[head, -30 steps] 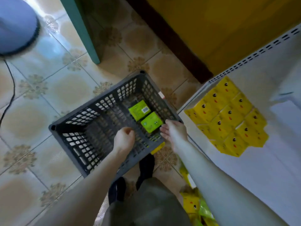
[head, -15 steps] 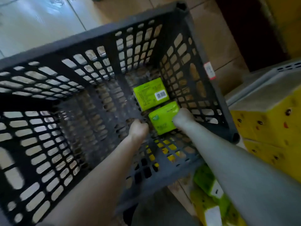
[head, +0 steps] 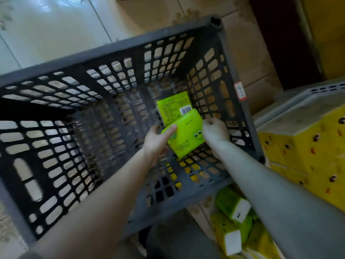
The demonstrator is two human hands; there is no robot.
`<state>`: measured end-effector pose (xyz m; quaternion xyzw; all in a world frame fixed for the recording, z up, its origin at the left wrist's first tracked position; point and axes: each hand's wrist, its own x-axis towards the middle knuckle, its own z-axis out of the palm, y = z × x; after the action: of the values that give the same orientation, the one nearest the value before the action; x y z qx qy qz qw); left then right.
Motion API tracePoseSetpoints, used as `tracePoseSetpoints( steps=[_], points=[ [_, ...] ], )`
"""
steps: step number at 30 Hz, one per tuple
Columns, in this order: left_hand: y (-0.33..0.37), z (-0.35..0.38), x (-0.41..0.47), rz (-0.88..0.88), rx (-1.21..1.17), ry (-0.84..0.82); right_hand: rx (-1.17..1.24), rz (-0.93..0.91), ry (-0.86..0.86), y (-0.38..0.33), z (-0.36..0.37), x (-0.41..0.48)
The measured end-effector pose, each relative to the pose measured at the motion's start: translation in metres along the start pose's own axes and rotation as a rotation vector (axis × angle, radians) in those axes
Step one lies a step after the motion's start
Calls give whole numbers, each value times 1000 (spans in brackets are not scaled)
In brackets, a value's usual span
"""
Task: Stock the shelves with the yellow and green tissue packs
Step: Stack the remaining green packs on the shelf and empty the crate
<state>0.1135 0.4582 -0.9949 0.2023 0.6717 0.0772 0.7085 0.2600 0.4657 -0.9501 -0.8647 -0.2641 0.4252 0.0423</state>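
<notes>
Head view. L hand [head: 155, 141] & R hand [head: 215, 130] reach inside dark crate [head: 112, 51]. Both grip smiley-faced green tissue pack [head: 188, 136]: L thumb lies over its left edge, R fingers curl at its right edge. Pack partly overlaps 2nd green pack [head: 172, 107] on crate floor. Yellow packs [head: 302, 146] stacked at right, outside crate.

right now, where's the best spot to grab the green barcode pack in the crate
Probably its left end, the grip coming straight down. The barcode pack lies flat with bare crate floor to its left; the smiley pack, held in the left hand and right hand, covers its near edge, and the crate wall is close on its right.
</notes>
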Motion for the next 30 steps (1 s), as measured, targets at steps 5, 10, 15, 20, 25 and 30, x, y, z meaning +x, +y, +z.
tracePoseSetpoints(
  steps=[5,10,15,20,25,30],
  points=[
    [30,-33,-75,-21,-20,-107,114,-108,59,-48,-30,-55],
    [69,-56,-156,33,-80,-166,271,-155,118,-96,-67,-115],
    [112,-80,-236,138,-67,-232,503,-204,144,-129,-115,-182],
    [148,-91,-312,262,30,-306,652,-275,26,-137,-171,-260],
    [189,-80,-373,413,104,-338,628,-336,-42,-118,-223,-327],
    [215,-27,-422,573,35,-296,912,-334,136,-98,-280,-376]
  ],
)
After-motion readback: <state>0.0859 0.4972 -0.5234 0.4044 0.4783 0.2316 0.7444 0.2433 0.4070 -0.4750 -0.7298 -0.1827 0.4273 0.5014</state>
